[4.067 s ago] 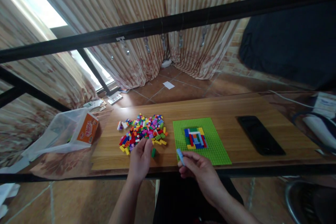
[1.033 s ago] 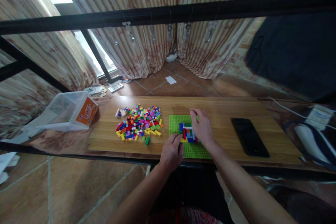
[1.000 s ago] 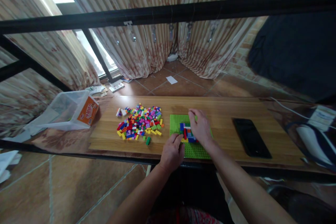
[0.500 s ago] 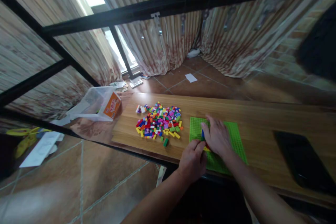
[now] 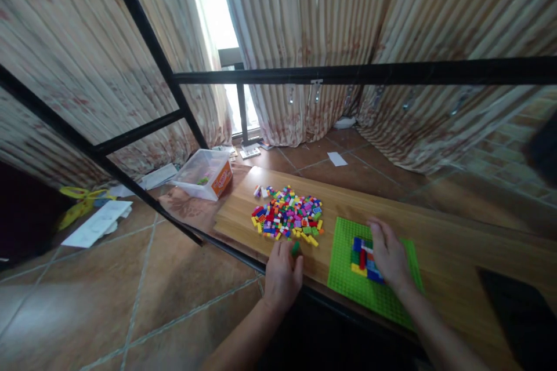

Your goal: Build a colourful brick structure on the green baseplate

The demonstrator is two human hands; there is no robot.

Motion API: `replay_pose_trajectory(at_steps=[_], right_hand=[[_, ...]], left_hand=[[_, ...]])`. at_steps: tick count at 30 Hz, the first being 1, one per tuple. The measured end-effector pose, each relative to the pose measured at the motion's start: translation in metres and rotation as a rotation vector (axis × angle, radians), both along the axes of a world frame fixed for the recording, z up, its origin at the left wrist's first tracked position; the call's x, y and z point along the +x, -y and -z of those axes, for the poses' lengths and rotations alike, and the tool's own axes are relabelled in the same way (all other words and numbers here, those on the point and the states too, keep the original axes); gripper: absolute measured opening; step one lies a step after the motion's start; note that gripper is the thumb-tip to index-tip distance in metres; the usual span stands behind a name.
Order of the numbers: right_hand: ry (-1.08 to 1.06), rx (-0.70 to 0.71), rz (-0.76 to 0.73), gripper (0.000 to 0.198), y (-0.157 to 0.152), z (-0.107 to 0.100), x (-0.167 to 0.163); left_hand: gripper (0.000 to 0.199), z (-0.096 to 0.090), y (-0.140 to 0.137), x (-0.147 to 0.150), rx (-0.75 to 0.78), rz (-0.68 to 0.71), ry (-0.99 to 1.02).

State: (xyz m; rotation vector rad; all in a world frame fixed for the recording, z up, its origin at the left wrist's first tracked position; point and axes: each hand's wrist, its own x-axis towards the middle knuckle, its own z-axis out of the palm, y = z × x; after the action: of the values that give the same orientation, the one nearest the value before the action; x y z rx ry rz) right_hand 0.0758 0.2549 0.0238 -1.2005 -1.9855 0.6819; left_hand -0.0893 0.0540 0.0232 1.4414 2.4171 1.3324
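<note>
My left hand (image 5: 282,275) is at the table's near edge, its thumb and fingers closed about a dark green brick (image 5: 296,248) beside the loose pile. My right hand (image 5: 391,258) lies over the green baseplate (image 5: 343,284), fingers stretched out and apart, holding nothing that I can see. Under and beside it is a block of joined bricks (image 5: 362,259) in blue, green, red, yellow and white, fixed to the plate; the hand hides its right side. To the left of the plate spreads a pile of small multicoloured bricks (image 5: 289,213).
A clear plastic box (image 5: 200,177) with an orange label stands beyond the wooden table's (image 5: 243,185) left end. A dark flat phone-like object (image 5: 517,313) lies at the right. Black metal bars (image 5: 278,76) cross in front of the curtains.
My left hand has left the baseplate and moved left to the dark green brick. My right hand has shifted off part of the joined bricks, uncovering them. The view has tilted and turned left.
</note>
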Motion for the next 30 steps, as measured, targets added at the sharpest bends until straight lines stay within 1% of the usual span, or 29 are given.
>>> replay_pose_trajectory(at_steps=[1,3,5,7,10,13,16,19,21,24,26,28,30], right_hand=[[-0.054,-0.007,0.022,0.051,-0.001,-0.004,0.003],[-0.132,0.002,0.072,0.049,-0.002,-0.012,0.012],[-0.152,0.015,0.125,0.049,-0.005,-0.018,0.026],[-0.102,0.017,0.184,0.048,-0.008,-0.019,0.045],[0.03,0.033,0.255,0.046,-0.009,-0.005,0.076],[0.115,0.073,0.257,0.045,-0.004,0.016,0.096],[0.14,0.167,0.219,0.042,0.001,0.032,0.101],[0.149,0.228,0.204,0.039,0.002,0.036,0.098],[0.132,0.234,0.209,0.037,0.001,0.036,0.097],[0.089,0.23,0.21,0.033,0.0,0.035,0.097],[0.073,0.226,0.215,0.031,-0.001,0.036,0.097],[0.063,0.225,0.215,0.029,-0.001,0.036,0.097],[0.05,0.227,0.216,0.028,0.0,0.036,0.096]], left_hand=[[0.027,0.002,0.001,-0.006,-0.023,-0.045,-0.014],[0.024,0.002,-0.001,-0.013,-0.096,-0.073,-0.037],[0.015,0.0,-0.004,-0.016,-0.187,-0.044,-0.063],[0.009,-0.004,-0.007,-0.016,-0.251,-0.014,-0.095],[0.009,-0.006,-0.008,-0.014,-0.266,-0.007,-0.098],[0.009,-0.006,-0.01,-0.011,-0.216,0.033,0.002],[0.011,-0.008,-0.019,0.0,-0.14,0.144,0.193],[0.008,-0.015,-0.037,0.02,-0.089,0.226,0.427],[0.008,-0.02,-0.052,0.034,-0.069,0.243,0.669],[0.017,-0.029,-0.07,0.051,-0.009,0.251,1.111],[0.022,-0.034,-0.078,0.057,0.033,0.242,1.339],[0.022,-0.038,-0.082,0.059,0.042,0.233,1.468],[0.019,-0.038,-0.086,0.06,0.024,0.233,1.497]])
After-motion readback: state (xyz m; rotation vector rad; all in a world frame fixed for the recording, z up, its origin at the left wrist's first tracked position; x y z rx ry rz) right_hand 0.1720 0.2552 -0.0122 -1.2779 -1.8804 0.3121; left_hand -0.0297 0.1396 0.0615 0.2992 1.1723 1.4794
